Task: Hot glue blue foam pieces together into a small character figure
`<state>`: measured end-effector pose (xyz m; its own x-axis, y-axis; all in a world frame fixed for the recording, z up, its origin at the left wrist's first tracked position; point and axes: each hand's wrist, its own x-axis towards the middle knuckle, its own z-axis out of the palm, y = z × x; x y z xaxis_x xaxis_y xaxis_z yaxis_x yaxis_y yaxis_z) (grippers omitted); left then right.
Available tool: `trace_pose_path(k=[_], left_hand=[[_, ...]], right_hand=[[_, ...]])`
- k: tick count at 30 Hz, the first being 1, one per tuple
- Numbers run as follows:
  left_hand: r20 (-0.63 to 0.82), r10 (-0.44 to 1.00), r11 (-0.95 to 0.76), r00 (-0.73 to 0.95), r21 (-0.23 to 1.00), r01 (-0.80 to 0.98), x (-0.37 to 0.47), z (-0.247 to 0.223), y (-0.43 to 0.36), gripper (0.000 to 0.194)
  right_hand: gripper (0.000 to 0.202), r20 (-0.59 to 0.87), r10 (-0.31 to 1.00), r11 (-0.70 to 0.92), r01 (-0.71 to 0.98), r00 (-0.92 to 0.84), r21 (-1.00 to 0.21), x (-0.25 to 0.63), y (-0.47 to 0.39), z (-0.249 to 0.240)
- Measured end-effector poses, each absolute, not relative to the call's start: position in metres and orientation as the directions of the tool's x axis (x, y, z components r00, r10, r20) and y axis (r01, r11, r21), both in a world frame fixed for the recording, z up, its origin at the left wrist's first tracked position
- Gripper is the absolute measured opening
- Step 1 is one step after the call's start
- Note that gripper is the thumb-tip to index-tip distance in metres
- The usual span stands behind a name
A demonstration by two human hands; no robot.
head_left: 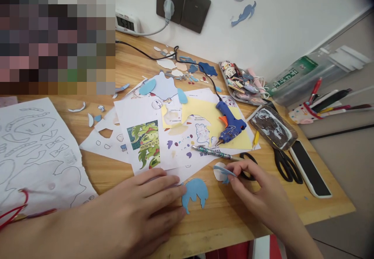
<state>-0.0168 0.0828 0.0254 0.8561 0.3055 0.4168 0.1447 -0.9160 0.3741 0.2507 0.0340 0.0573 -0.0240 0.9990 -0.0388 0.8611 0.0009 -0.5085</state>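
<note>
My left hand (146,208) lies flat near the table's front edge, fingers stretched out. Its fingertips touch the left side of a light blue foam cut-out (198,188) with a jagged lower edge. To the right, my right hand (260,188) pinches a small blue foam piece (225,170) between thumb and fingers, tilted just above the wood. A whitish rounded piece (217,172) shows right beside it; whether the two are joined, I cannot tell. Behind the right hand, a black scissor handle (248,158) is partly covered. A patterned pen (210,151) rests on the papers.
A blue hot glue gun (232,123) lies on yellow paper, its black cord running back. Black scissors (288,167), a phone-like black-and-white slab (311,169) and a clear box (273,126) are at right. Drawn pattern sheets (37,146) spread left. Foam scraps (178,66) lie behind.
</note>
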Motion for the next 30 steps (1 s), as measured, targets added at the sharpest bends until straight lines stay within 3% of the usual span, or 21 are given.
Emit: trace_pose_path(k=[5,9,11,15,17,20,22,26,30], left_hand=[[0.352,0.245,-0.926,0.903,0.362,0.110,-0.018,0.023,0.083,0.026],[0.373,0.257,-0.918,0.891,0.383,0.104,-0.018,0.025,0.084,0.024],[0.375,0.257,-0.918,0.891,0.384,0.104,-0.018,0.026,0.084,0.024],[0.382,0.258,-0.917,0.888,0.387,0.100,-0.018,0.026,0.083,0.024],[0.380,0.254,-0.918,0.890,0.383,0.099,-0.018,0.025,0.084,0.025],[0.359,0.230,-0.927,0.905,0.364,0.091,-0.018,0.026,0.085,0.026],[0.350,0.219,-0.930,0.911,0.356,0.087,-0.018,0.027,0.085,0.027],[0.348,0.221,-0.930,0.911,0.356,0.090,-0.018,0.027,0.086,0.027],[0.365,0.248,-0.921,0.897,0.377,0.102,-0.019,0.027,0.085,0.027]], right_hand=[[0.010,-0.148,0.988,-0.056,0.815,-0.037,-0.577,0.257,0.034,0.070],[0.005,-0.095,0.995,-0.030,0.787,-0.037,-0.616,0.257,0.030,0.073],[0.009,-0.042,0.999,0.003,0.825,-0.033,-0.566,0.256,0.025,0.074],[0.010,0.069,0.995,0.087,0.934,-0.067,-0.346,0.250,0.012,0.074],[0.017,-0.022,0.994,0.092,0.942,-0.105,-0.322,0.246,0.007,0.073],[0.044,-0.219,0.958,0.090,0.923,-0.182,-0.375,0.243,0.004,0.074],[0.054,-0.252,0.942,0.120,0.923,-0.222,-0.367,0.245,0.005,0.076],[0.042,-0.286,0.917,0.189,0.935,-0.276,-0.299,0.257,0.009,0.079],[0.028,-0.309,0.911,0.172,0.933,-0.272,-0.315,0.262,0.013,0.075]])
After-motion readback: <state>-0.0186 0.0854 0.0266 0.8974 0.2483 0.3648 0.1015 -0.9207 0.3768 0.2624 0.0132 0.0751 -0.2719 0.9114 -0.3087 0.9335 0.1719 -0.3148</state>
